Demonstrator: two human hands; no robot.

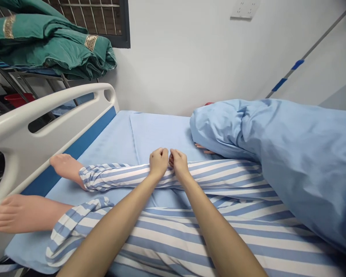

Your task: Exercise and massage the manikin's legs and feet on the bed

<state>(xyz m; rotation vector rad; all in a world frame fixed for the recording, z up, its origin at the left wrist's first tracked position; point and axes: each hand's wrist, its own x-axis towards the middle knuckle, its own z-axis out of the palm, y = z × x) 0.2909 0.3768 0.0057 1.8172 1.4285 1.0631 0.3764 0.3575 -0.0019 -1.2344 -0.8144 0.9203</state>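
Both my hands are closed into loose fists, side by side with a narrow gap between them, over the far leg of a figure in blue-and-white striped trousers [227,177]. My left hand [158,161] is at the shin, its knuckles up. My right hand [178,161] sits just right of it with fingers curled in. No cloth is visibly bunched in either fist; the palms are hidden. The figure's two bare feet point left: the far foot [65,166] and the near foot [29,213]. They look smooth like a manikin's. The near leg lies beneath my forearms.
A light blue quilt [300,154] is folded back over the figure's upper body; some fingertips [203,148] show beneath it. The bed has a blue sheet [161,127] and a white footboard [57,104]. Green bedding [54,46] is piled at the back left beside the wall.
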